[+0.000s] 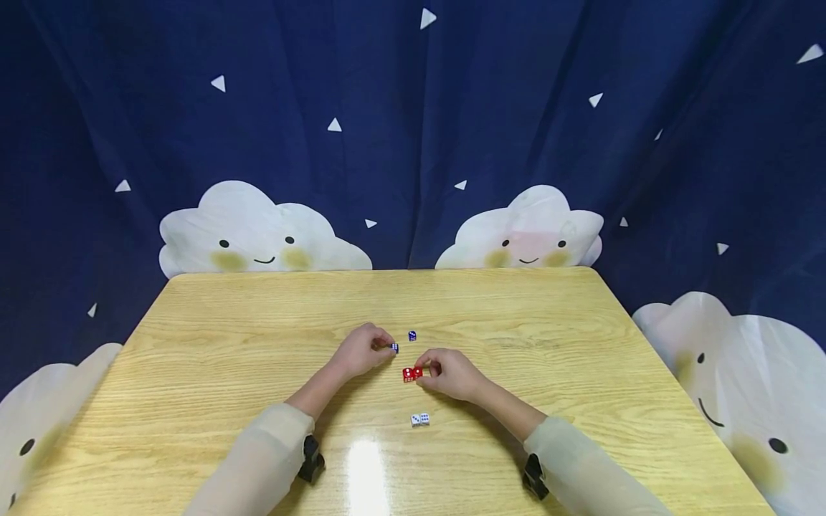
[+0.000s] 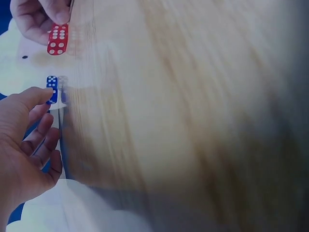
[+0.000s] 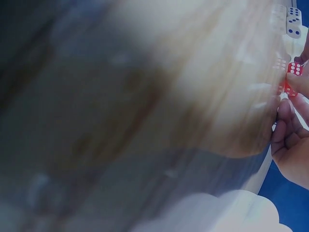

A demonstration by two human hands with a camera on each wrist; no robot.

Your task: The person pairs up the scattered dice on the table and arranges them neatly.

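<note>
My left hand (image 1: 363,351) pinches a blue die (image 1: 394,348) between thumb and finger at the table's middle. A second blue die (image 1: 412,335) lies slightly farther back and to the right, apart from it. Nearer to me, two red dice sit side by side, the left red die (image 1: 407,375) touching or nearly touching the right red die (image 1: 418,372). My right hand (image 1: 454,374) grips that right one from the side. In the left wrist view the blue die (image 2: 51,82) is partly covered by the thumb. Fingers partly hide the red dice (image 3: 295,68) in the right wrist view.
Two white dice with dark pips, a left one (image 1: 416,421) and a right one (image 1: 424,419), stand together nearer to me. The wooden table (image 1: 245,322) ends at a navy curtain (image 1: 387,93) printed with clouds and triangles. Glare falls on the front of the tabletop.
</note>
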